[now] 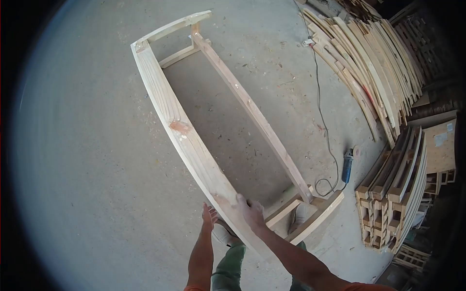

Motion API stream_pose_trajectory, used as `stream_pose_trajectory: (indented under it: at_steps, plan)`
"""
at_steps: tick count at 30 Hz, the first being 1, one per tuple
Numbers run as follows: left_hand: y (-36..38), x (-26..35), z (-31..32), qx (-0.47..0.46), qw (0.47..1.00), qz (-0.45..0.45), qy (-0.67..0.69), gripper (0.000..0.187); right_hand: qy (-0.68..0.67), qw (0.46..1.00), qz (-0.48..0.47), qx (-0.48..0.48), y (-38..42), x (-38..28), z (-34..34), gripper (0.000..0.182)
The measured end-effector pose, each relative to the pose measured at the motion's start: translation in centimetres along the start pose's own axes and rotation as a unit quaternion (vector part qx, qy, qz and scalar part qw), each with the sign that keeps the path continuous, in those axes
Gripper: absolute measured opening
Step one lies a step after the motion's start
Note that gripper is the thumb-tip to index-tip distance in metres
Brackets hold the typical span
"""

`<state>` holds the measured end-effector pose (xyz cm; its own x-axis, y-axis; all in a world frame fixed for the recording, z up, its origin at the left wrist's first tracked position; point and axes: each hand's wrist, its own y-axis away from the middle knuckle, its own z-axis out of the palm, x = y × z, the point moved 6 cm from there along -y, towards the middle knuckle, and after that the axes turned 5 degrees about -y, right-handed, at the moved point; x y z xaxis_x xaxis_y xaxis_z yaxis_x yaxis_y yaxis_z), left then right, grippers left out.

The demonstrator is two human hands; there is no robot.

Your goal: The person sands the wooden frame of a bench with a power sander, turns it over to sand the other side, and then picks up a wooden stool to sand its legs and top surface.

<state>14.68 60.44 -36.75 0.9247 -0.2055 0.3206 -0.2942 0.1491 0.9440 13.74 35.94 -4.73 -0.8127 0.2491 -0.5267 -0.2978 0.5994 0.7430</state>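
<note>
A long wooden frame (177, 126) of pale planks stretches from the upper left down to my feet, its wide board nearest my hands. My right hand (252, 213) is closed over the inner edge of that board, close to its lower end; some fingers are hidden beneath it. Beside the board's outer edge, my left hand (209, 216) is open with fingers apart, holding nothing. A narrower rail (257, 114) runs along the frame's other side, joined by short cross pieces at both ends.
A blue angle grinder (347, 166) lies on the concrete floor (107, 169) to the right, its dark cord (320, 104) running upward. Loose planks (364, 63) are piled at upper right. Stacked pallets (393, 189) stand below them. My shoes (224, 234) are beside and within the frame's near end.
</note>
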Motion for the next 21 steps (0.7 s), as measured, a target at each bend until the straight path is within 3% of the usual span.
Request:
stream_pose_trajectory:
  at_steps: [1, 8, 10, 16, 18, 21]
  plan:
    - [-0.5, 1.4, 2.2, -0.072, 0.993, 0.092, 0.018, 0.104, -0.015, 1.0, -0.002, -0.001, 0.6, -0.7, -0.2, 0.075]
    - [5.2, 6.1, 12.8, -0.149, 0.978, 0.074, 0.129, 0.1, -0.005, 0.999, -0.032, -0.002, 3.0, -4.1, -3.7, 0.069]
    - [8.9, 7.7, 14.6, -0.145, 0.975, 0.093, 0.137, 0.099, 0.048, 0.993, -0.105, 0.014, 3.1, -4.6, -5.6, 0.065]
    - [15.9, 10.9, 17.7, -0.072, 0.979, 0.138, 0.132, 0.096, 0.043, 0.996, -0.083, -0.009, 3.3, -12.7, -17.6, 0.07]
    - [21.5, 13.6, 18.9, 0.055, 0.995, 0.08, 0.026, 0.096, 0.052, 0.994, -0.093, -0.015, 1.8, -13.8, -22.0, 0.071]
    - [25.3, 15.6, 21.1, 0.109, 0.982, 0.157, 0.002, 0.097, -0.08, 0.991, -0.09, -0.064, -1.2, -14.4, -27.0, 0.079]
